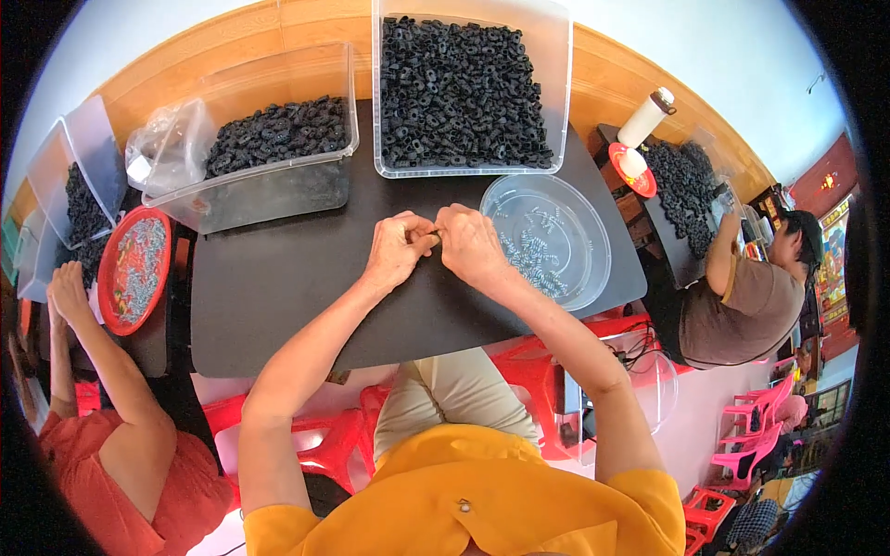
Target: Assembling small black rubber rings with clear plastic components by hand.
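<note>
Above the dark table my two hands meet in front of the large bin. My left hand (397,252) pinches a small black plastic piece (436,234), mostly hidden by the fingertips. Pressed against the same piece are the closed fingers of my right hand (473,246). Just right of my right hand lies a round transparent tub (593,250) holding many small silvery coiled pieces, likely springs (538,259). Beyond my hands stands a square translucent bin (563,93) full of small black plastic parts (464,93).
At the table's (287,287) back left stands a tilted transparent bin (269,204) with black parts. A co-worker in red (148,463) sits left by a red tray (116,320) of silvery pieces. Another in brown (742,315) works right, near a white bottle (644,119). Red stools (324,445) stand below.
</note>
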Available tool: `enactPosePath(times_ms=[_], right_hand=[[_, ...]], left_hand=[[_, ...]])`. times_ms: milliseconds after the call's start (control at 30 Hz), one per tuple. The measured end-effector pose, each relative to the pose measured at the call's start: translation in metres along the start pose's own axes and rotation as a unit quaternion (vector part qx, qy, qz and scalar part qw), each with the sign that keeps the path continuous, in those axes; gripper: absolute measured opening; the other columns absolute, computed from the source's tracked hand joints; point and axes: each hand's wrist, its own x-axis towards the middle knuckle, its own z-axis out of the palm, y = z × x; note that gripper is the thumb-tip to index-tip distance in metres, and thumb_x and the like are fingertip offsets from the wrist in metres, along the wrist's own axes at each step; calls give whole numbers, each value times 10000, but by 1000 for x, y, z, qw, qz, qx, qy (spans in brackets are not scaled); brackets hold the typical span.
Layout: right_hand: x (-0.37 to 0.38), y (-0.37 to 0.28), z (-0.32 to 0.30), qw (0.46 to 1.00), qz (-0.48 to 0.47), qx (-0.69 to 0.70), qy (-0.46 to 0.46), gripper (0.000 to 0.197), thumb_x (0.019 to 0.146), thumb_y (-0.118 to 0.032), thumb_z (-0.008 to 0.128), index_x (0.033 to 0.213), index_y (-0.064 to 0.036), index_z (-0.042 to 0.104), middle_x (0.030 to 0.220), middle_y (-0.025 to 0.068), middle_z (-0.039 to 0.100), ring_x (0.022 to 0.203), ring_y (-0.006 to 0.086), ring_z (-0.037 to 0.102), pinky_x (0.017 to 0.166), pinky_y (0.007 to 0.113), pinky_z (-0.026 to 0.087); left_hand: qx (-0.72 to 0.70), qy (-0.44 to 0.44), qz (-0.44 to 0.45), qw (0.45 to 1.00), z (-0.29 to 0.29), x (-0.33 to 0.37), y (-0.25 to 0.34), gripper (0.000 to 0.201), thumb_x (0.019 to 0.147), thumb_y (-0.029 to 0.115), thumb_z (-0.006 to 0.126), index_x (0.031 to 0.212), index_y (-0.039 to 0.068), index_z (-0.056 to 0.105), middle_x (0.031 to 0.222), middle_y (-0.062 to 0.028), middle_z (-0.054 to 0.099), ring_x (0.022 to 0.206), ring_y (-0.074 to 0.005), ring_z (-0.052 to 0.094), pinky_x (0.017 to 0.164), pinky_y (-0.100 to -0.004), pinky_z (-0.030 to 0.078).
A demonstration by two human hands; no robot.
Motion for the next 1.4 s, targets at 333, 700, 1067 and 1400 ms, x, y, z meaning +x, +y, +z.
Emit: enactPosePath(times_ms=[333,700,1067,1400], right_hand=[[-12,-6,18,990,-51,52,122,330,666,31,642,976,25,529,897,155,522,807,352,555,666,416,463],[-4,-15,17,987,-110,-65,99,203,709,-20,588,890,3,501,867,137,480,807,312,528,659,391,488],[-8,-18,10,982,-119,-95,115,244,711,-59,613,926,5,515,853,112,476,791,270,540,617,354,498],[3,-17,-5,978,-105,-168,69,219,756,-218,629,805,-35,520,780,92,507,717,253,565,574,347,502]], left_hand=[[-101,35,-89,990,-4,3,7,122,745,67,691,808,-28,648,695,-47,642,603,-54,548,570,-212,437],[-202,26,-104,973,-10,0,11,112,779,107,669,843,17,647,672,26,593,490,-3,411,410,-173,274],[-209,-5,-94,973,-11,1,15,132,791,142,666,871,39,648,672,46,586,497,8,396,420,-165,268],[-243,-7,-96,965,-14,4,8,95,808,146,640,865,70,634,668,68,560,499,18,367,434,-160,233]])
